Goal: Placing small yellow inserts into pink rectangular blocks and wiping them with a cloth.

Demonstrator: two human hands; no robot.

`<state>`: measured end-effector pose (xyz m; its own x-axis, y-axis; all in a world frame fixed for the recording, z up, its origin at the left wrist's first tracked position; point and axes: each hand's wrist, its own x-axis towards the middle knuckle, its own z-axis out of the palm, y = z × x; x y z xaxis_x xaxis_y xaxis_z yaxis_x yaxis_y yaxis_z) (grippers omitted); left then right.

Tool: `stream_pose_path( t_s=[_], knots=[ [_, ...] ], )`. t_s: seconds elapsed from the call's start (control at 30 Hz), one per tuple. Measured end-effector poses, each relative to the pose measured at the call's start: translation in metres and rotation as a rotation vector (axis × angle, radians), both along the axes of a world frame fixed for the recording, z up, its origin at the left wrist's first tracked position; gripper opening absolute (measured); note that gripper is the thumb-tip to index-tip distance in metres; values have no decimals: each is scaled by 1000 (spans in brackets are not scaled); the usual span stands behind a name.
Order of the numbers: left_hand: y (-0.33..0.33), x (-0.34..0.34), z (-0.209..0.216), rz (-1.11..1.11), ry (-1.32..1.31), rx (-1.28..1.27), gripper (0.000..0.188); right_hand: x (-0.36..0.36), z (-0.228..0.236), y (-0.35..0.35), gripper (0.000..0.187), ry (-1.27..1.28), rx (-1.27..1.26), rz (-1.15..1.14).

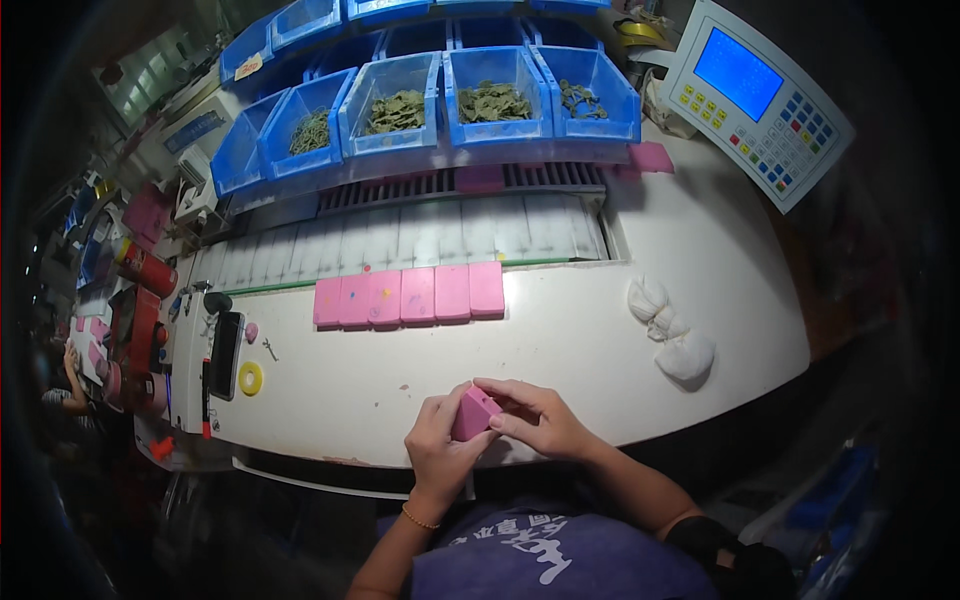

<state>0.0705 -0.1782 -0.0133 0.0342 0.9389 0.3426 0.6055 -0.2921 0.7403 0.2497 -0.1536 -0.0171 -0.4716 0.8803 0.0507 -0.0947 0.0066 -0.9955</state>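
Between my two hands, near the front edge of the white table, is a small pink block (474,416) with a dark spot on its end face. My left hand (440,437) wraps its left side, thumb along the lower edge. My right hand (540,420) grips it from the right with thumb and fingertips. Beyond my hands lies a row of several similar pink blocks (418,296), side by side and touching. A few of them carry small coloured marks.
Blue bins (495,98) of flat green pieces stand at the back. A keypad panel with a blue screen (738,75) leans at upper right. A knotted white bag (672,335) lies right; a phone (226,354) and yellow ring (250,378) lie left. Another person's arm (73,385) shows far left.
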Motion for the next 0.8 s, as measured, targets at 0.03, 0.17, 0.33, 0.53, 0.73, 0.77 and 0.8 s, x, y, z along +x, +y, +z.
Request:
stream_pose_path(
  t_s=[0.03,0.17,0.33,0.53,0.73,0.77,0.8],
  knots=[
    [0,1,-1,-15,-7,0,58,2,-4,-2,51,52,-116,2],
    [-1,-9,-10,-63,-60,28,53,-4,1,-11,48,13,-131,17],
    [-7,-22,-5,-162,-227,-93,50,-16,30,-22,48,-68,-159,-63],
    [-3,-40,-10,-282,-213,-99,50,-24,50,-16,54,-277,-81,-31],
    [-3,-42,-15,-316,-250,-44,51,-32,66,-16,58,-458,-65,25],
    [-3,-43,-16,-318,-252,-44,51,-34,66,-17,55,-468,-12,-6],
    [-4,-43,-17,-319,-259,-43,50,-36,66,-17,53,-477,40,-36]
  ],
)
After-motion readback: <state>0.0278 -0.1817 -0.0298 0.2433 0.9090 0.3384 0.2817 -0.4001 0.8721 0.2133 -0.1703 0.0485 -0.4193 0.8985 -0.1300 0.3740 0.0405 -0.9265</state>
